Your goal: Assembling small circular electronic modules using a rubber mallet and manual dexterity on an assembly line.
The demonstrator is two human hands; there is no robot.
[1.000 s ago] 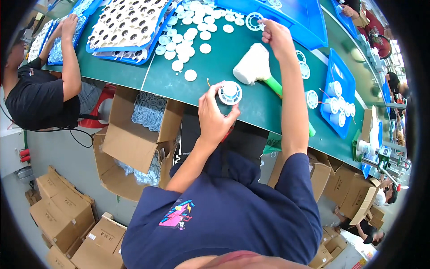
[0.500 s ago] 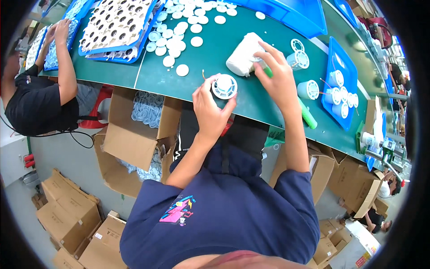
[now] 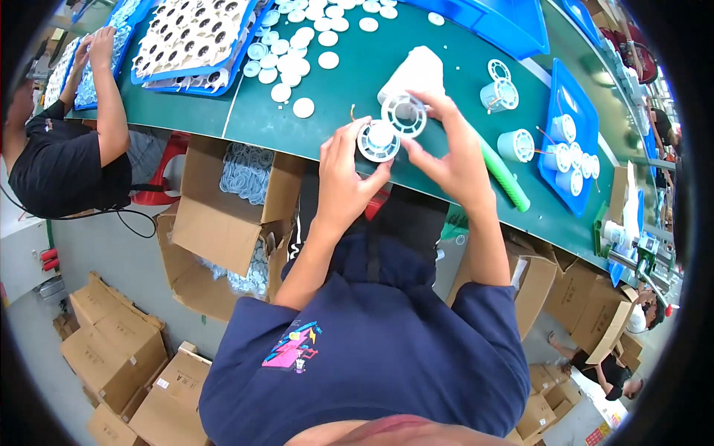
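My left hand (image 3: pixel 344 167) is closed around a round white plastic housing (image 3: pixel 378 141) with a slotted rim, a raised white centre and a short wire. Just above and to its right, my right hand (image 3: pixel 454 149) pinches a translucent slotted ring (image 3: pixel 404 114). That ring overlaps the housing's upper edge; I cannot tell whether they touch. Directly behind lies a white wrapped bundle (image 3: pixel 421 70), partly covered by the ring and fingers. A green ribbed handle (image 3: pixel 507 178) rests on the table beside my right wrist, its far end hidden by my hand.
White discs (image 3: pixel 327 59) are scattered beyond my left hand. Stacked trays of moulded parts (image 3: pixel 190 44) stand farther left, near a co-worker (image 3: pixel 82 126). White cup-shaped housings (image 3: pixel 515 146) and a blue tray (image 3: pixel 550 189) are at right. A cardboard box (image 3: pixel 216 215) sits below the edge.
My right hand has moved left and nearer, away from the white bundle, and the translucent ring now shows in its fingers. The left hand, with the housing, has barely shifted.
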